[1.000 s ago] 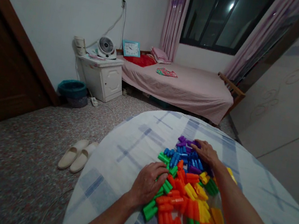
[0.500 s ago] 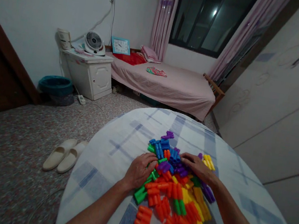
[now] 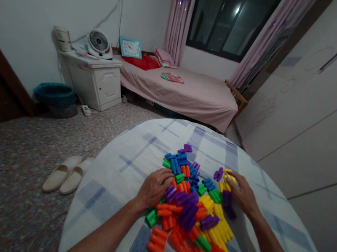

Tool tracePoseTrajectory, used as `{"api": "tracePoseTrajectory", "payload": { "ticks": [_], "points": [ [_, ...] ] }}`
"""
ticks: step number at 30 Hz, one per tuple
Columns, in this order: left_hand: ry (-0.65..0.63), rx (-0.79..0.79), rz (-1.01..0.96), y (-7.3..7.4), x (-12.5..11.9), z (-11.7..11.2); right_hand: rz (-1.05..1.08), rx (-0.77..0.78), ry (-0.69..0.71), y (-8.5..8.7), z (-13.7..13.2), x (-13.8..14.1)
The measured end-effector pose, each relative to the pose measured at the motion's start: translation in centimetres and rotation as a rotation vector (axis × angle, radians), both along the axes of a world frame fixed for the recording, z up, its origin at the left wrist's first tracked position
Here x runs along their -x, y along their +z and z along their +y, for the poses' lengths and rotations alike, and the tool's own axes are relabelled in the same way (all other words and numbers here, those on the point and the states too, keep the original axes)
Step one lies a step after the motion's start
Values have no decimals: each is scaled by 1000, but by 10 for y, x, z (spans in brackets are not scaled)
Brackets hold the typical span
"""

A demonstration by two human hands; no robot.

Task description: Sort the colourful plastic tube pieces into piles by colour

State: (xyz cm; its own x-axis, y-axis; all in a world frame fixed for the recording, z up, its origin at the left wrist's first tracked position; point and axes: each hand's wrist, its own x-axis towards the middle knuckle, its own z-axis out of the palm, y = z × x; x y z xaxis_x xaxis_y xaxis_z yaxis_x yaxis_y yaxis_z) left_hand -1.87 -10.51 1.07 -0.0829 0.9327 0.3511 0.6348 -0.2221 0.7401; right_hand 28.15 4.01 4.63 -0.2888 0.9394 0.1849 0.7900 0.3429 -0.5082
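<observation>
A heap of bullet-shaped plastic building blocks [image 3: 188, 212] in orange, yellow, purple, blue and green lies on a round table with a checked cloth [image 3: 126, 149]. My left hand [image 3: 154, 187] rests at the heap's left side, fingers bent and thumb apart, beside green and orange blocks; it grips nothing that I can see. On the far right of the heap, my right hand [image 3: 242, 193] has its fingers and thumb about a yellow block [image 3: 227, 176]. Close by it are a small purple block [image 3: 219, 174] and a dark purple one [image 3: 229, 204].
Beyond the table stands a bed [image 3: 186, 92] with a pink sheet. To its left are a white cabinet [image 3: 107, 84] carrying a fan [image 3: 98, 42], and a teal-lined bin [image 3: 54, 95]. Pale slippers [image 3: 63, 173] lie on the floor; a wardrobe [image 3: 323, 120] rises at right.
My right hand has moved right, from the blue and purple blocks to the yellow one. Several purple blocks now lie nearer, over the orange ones. My left hand stays by the heap's left side.
</observation>
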Motion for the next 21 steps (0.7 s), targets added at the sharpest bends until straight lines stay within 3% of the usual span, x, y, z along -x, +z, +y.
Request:
{"api": "tracePoseTrajectory", "payload": {
  "ticks": [2, 4, 6, 9, 14, 21],
  "points": [
    [6, -7, 0, 0, 0, 0, -116, -11, -226, -22, 35, -20],
    [8, -14, -1, 0, 0, 0, -173, 41, -304, -38, 60, -28],
    [9, -19, -3, 0, 0, 0, -187, 58, -273, -47, 73, -22],
    [12, -17, -4, -1, 0, 0, -178, 52, -119, -51, 78, 1],
    [14, -14, -11, 0, -1, -1, -106, 78, 50, -44, 60, 29],
    [11, -10, -6, 1, 0, 0, 82, 225, 242, -9, -8, 45]
  ]
}}
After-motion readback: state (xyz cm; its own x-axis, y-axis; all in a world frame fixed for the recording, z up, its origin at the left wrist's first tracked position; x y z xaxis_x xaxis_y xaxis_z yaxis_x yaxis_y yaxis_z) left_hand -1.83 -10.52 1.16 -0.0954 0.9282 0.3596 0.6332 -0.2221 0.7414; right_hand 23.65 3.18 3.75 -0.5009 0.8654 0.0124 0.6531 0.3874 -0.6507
